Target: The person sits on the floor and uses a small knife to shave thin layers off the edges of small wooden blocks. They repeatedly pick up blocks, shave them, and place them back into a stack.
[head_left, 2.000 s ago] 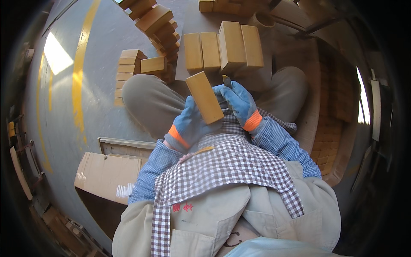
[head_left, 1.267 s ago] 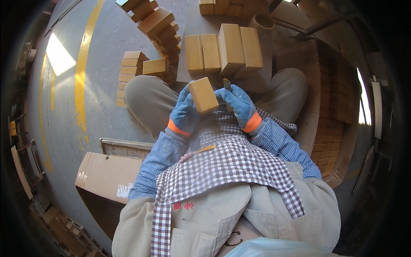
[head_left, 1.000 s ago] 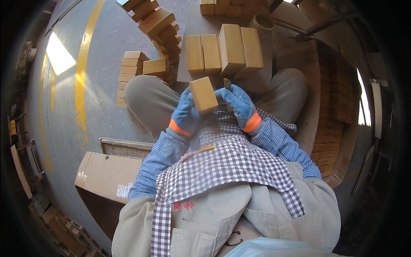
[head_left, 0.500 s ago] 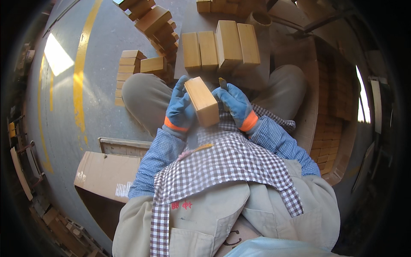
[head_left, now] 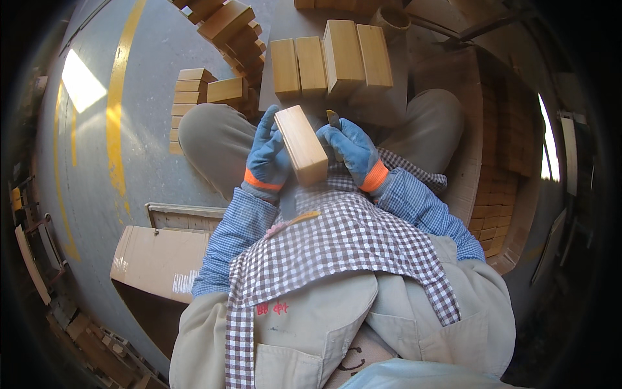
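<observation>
Left hand holds the block, with the palm at its left side and fingers sticking up by the far end; right hand pinches a small tool, with the yellow tip poking up past the fingers; so both grips are narrow and full. The block is out in front of the apron, tilted, with its near end swung toward the right; the right fingers come very close to its right side, but I cannot tell if they touch it. If the tool has a sharp edge, which is too small to see, a slip could scratch the wood or nick a finger; pushing too hard could cause that, or the block turning under the tool. The left hand seems to hold mostly one side, so a bump could make the block twist and drop; a loose thumb would make that more likely. Past the knees, four blocks stand on the board, and the third from the left looks biggest; they may be tippy, so a knee knocking the board could send them over, one into the next. On the left, a stack is just beside a knee, and a leg swung out might push it down; on the right, a box holds more blocks, well apart from the hands.
</observation>
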Motion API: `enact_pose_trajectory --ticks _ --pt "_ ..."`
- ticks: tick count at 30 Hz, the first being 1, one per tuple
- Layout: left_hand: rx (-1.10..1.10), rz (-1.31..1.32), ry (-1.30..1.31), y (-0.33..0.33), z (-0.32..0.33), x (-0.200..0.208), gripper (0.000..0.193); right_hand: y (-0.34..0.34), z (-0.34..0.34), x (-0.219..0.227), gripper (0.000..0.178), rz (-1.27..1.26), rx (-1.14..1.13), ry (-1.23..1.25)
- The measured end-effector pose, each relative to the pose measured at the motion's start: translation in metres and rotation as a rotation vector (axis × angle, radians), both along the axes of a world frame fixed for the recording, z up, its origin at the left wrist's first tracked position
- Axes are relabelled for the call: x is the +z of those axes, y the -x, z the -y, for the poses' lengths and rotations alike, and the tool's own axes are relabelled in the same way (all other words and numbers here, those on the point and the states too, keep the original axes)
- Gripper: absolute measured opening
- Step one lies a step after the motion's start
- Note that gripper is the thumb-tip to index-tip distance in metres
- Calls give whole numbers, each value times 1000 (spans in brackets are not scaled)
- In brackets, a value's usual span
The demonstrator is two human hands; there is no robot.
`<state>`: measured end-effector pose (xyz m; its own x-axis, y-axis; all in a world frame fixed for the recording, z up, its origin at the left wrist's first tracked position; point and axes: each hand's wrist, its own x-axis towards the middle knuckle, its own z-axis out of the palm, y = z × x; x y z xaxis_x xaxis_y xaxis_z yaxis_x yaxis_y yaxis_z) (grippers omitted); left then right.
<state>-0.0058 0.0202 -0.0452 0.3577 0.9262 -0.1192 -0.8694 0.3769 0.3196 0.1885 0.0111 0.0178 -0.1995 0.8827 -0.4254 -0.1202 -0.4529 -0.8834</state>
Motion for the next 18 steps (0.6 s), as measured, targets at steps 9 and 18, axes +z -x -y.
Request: enact_pose_trajectory --ticks 9,18 --pt "-69 -196 108 -7 2 14 59 0 -1 -2 27 17 -4 17" --pt "-175 -107 179 -6 8 9 57 -1 -1 -3 28 41 -6 28"
